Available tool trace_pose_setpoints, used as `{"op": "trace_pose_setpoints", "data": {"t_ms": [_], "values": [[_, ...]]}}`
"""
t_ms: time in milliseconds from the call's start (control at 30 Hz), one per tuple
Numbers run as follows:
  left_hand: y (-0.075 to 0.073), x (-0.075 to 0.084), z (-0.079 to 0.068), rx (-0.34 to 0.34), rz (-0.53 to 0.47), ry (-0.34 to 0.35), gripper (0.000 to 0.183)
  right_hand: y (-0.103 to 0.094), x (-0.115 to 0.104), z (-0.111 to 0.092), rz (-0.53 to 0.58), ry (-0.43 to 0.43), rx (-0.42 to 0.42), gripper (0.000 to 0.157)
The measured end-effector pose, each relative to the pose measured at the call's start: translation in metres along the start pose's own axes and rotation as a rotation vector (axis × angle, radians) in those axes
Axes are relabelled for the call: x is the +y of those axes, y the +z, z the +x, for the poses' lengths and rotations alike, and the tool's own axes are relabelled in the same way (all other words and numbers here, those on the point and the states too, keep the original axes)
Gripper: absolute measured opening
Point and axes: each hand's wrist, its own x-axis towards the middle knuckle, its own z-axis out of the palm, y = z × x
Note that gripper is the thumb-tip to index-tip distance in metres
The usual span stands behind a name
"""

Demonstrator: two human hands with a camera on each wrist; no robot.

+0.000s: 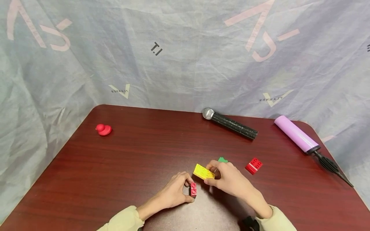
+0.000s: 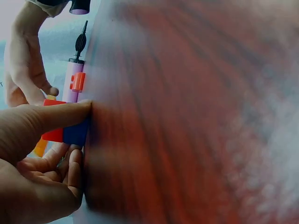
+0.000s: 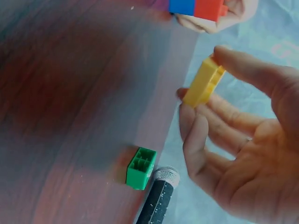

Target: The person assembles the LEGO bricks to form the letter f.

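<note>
Green block, head: overlapped | right fingers pinch yellow block | left fingers, red block

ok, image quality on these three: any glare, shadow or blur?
Head: mostly crisp, pale glare on the near tabletop, dark shadow under the right hand; left wrist: tabletop largely smeared out of focus, whitish haze at right; right wrist: dim, tabletop blurred at upper left, yellow block outline readable.

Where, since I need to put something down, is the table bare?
Bare table lies between the red duck and left hand, and between the duck and microphone. Crowded: around the right hand, with yellow brick, green brick and left hand close.
</note>
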Motion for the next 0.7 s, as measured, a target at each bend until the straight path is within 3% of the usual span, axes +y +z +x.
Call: {"op": "trace_pose_setpoints", "data": {"t_ms": [100, 267, 500, 700], "values": [[0.0003, -0.0008, 0.0006, 0.000, -0.011, -0.016, 0.040, -0.0020, 0.0029, -0.0023, 0.130, -0.103, -0.041, 0.023], [-0.0001, -0.0015, 0.0019, -0.003, -0.032, -0.046, 0.040, -0.0028, 0.0014, -0.0064, 0.267, -0.190, -0.091, 0.027], [-0.0018, -0.0048, 0.0028, -0.022, -0.065, -0.051, 0.039, 0.0010, -0.0005, -0.0077, 0.381, -0.188, -0.181, 0.032], [-0.0008, -0.0086, 0.0026, -0.026, -0.093, -0.029, 0.040, 0.0064, 0.0001, -0.0050, 0.398, -0.162, -0.216, 0.033]]}}
